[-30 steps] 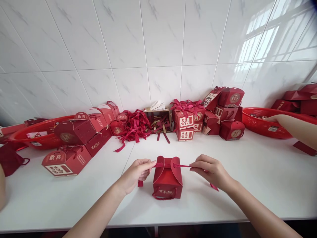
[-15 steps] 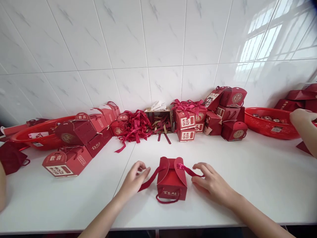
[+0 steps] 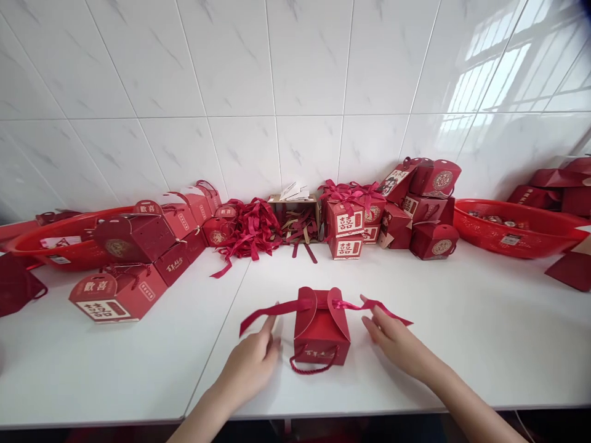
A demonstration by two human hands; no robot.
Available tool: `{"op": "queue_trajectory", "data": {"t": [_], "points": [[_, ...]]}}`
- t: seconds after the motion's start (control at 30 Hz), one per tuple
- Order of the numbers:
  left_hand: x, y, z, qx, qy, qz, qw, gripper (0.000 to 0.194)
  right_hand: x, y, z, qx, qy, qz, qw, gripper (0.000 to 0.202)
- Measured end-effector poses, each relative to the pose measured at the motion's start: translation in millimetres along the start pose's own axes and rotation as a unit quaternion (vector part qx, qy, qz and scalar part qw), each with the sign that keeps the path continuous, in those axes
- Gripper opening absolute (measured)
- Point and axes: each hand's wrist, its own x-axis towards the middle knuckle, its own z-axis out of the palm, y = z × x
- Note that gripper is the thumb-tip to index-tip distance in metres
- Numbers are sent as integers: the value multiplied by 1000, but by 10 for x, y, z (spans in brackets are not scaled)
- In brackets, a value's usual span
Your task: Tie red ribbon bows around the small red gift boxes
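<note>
A small red gift box [image 3: 322, 329] stands upright before me, its curved top flaps folded together and a twisted cord handle hanging at its front. A dark red ribbon [image 3: 286, 307] runs through the top and stretches out to both sides. My left hand [image 3: 252, 360] has the ribbon's left part at its fingers, with the tail hanging beyond them; the thumb is apart. At the box's right, the fingers of my right hand [image 3: 392, 338] hold the other part of the ribbon, its free end trailing right. Neither hand touches the box.
Red boxes [image 3: 122, 295] are piled at left beside a red basket [image 3: 60, 255]. Loose ribbons [image 3: 253, 231] and a carton of strips [image 3: 295, 200] lie by the tiled wall. Bow-tied boxes [image 3: 348, 221], stacked boxes [image 3: 434, 209] and another basket [image 3: 521, 240] with small items stand right.
Both ribbon ends have risen and spread outward over my fingers. My left hand has turned, index finger pointing up. The other person's hand at the right basket has left view.
</note>
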Motion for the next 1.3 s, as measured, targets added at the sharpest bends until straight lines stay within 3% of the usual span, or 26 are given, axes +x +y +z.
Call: {"op": "queue_trajectory", "data": {"t": [0.03, 0.1, 0.2, 0.3, 0.43, 0.77, 0.97, 1.2, 1.3], "points": [[14, 7, -22, -62, 1, -15, 998, 49, 4, -41, -4, 104, -3, 10, 994, 30], [22, 58, -63, -222, 2, -32, 975, 59, -5, -132, 5, 303, 4, 19, 953, 30], [31, 182, -75, -460, 28, -62, 885, 56, -10, -216, 75, 510, 59, 31, 858, 55], [70, 269, -36, -595, 71, -106, 793, 32, 17, -209, 190, 600, 100, 59, 792, 48], [97, 271, 20, -651, 122, -125, 739, 21, 29, -152, 303, 614, 118, 99, 774, 28], [64, 228, -40, -638, 146, -84, 751, 19, -52, -145, 209, 558, 154, 39, 814, 27], [33, 295, -125, -617, 209, -66, 756, 25, -56, -191, 87, 569, 153, 31, 808, 19], [12, 385, -255, -576, 263, -9, 774, 20, 52, -393, -116, 471, 278, -29, 837, 25], [31, 449, -317, -548, 285, 32, 786, 14, 113, -490, -247, 421, 273, -62, 863, 29]]}}
